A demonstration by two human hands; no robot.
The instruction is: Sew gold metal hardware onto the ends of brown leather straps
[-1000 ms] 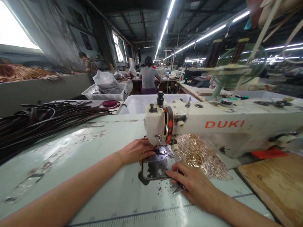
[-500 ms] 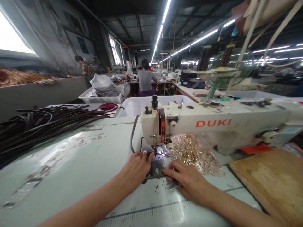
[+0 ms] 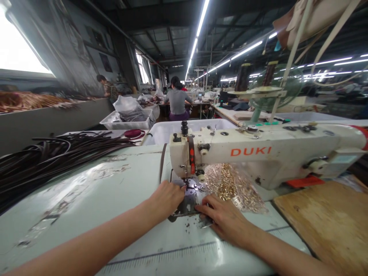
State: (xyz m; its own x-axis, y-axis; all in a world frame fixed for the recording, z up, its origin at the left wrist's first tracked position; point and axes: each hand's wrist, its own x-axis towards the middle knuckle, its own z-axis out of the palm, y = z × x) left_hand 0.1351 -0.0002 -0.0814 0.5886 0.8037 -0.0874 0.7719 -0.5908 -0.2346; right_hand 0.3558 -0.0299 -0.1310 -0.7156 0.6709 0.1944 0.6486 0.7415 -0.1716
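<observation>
Sewing machine (image 3: 258, 153) on my bench (image 3: 100, 199), my left hand (image 3: 166, 197) before its needle end, my right hand (image 3: 224, 218) beside, bag of rings (image 3: 235, 188) under its arm, straps (image 3: 57, 149) far left, board (image 3: 324, 218) right

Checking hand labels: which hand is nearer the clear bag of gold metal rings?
Right. The right hand lies just in front of the clear bag of gold metal rings; the left hand sits across the needle area.

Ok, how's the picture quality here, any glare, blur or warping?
Head view: the window at upper left is blown out white; ceiling light strips glare; wide-angle warping bends the table edge; the sewing machine and both hands are fairly sharp.
</observation>
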